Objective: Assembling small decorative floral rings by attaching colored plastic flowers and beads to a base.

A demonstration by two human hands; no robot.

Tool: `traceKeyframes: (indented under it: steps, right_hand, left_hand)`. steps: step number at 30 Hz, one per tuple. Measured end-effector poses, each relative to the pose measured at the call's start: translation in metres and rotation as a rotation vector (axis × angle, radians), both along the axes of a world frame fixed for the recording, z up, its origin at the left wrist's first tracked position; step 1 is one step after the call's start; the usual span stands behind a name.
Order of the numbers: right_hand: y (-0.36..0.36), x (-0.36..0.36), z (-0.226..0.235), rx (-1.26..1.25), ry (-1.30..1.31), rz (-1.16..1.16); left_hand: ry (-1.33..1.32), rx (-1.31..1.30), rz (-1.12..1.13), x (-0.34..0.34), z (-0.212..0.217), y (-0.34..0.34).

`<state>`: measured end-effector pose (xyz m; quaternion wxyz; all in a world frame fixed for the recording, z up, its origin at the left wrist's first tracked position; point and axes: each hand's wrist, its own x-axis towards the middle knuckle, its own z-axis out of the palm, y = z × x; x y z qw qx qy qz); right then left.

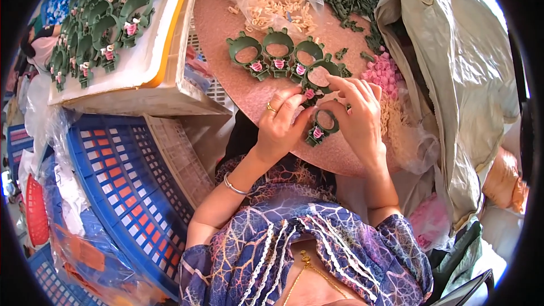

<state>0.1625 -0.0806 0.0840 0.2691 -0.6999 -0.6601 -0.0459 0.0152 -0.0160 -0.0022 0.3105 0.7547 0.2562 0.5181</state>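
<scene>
Over the near edge of the round table, my left hand point(277, 122) has its fingers closed at the lower part of a green ring-shaped plastic figure point(322, 73), beside its small pink piece. My right hand point(360, 116) holds the same figure from the other side, fingers bent against its ring. Whatever sits between the fingertips is partly hidden. Just below, between the hands, lies another green ring-shaped figure point(324, 118) with a pink piece on its front. Beyond the hands, a row of similar figures point(278, 45) rests on the table, each bearing pink and white parts.
The pinkish table point(226, 90) carries a plastic bag of cream pieces point(277, 11), a heap of pink pieces point(382, 76) and dark green pieces point(345, 3). At left, a white foam box point(136, 102) holds many finished-looking figures above a blue basket point(130, 181). Grey-green sacking point(447, 62) hangs at right.
</scene>
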Motion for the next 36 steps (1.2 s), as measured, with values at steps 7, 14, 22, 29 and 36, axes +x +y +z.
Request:
traceKeyframes:
  steps: [7,14,22,29,36]
  right_hand:
    - [-0.005,-0.018,-0.01,0.142,0.076,-0.166]
    - [0.001,-0.04,-0.012,0.121,0.155,-0.281]
    - [0.0,-0.047,-0.009,0.092,0.324,-0.357]
    - [-0.001,-0.048,-0.01,0.081,0.476,-0.37]
    - [0.0,-0.033,-0.012,0.153,0.174,-0.175]
  left_hand:
    - [-0.022,0.024,0.05,-0.001,0.0,0.0]
    - [-0.005,0.199,0.081,0.001,-0.002,-0.002]
    - [0.021,0.269,0.108,0.0,-0.005,-0.005]
    - [-0.011,0.247,0.142,0.0,-0.002,-0.004]
    - [-0.034,0.179,0.071,-0.001,-0.002,-0.004]
